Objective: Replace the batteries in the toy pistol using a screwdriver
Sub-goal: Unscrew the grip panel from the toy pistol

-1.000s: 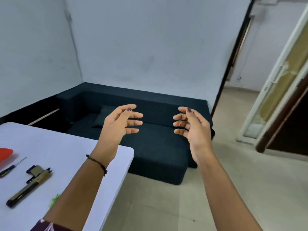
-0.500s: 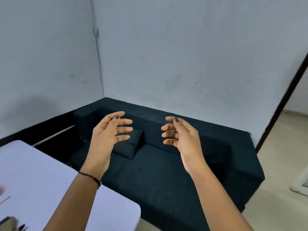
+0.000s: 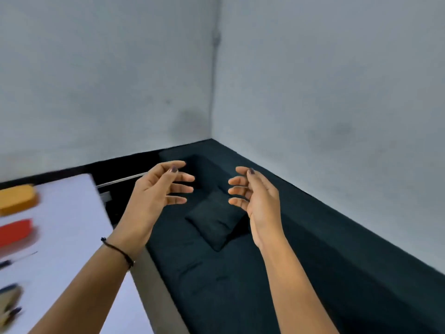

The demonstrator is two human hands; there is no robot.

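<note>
I hold left grip (image 3: 154,196) and right grip (image 3: 257,201) empty, fingers spread | blurred toy pistol (image 3: 9,297) lies low-left on desk (image 3: 72,225), nearer left grip

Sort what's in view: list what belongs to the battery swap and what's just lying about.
For the job:
toy pistol, blurred
screwdriver
left hand and right hand, both empty

Lying about:
orange object
red object
cushion
sofa
</note>
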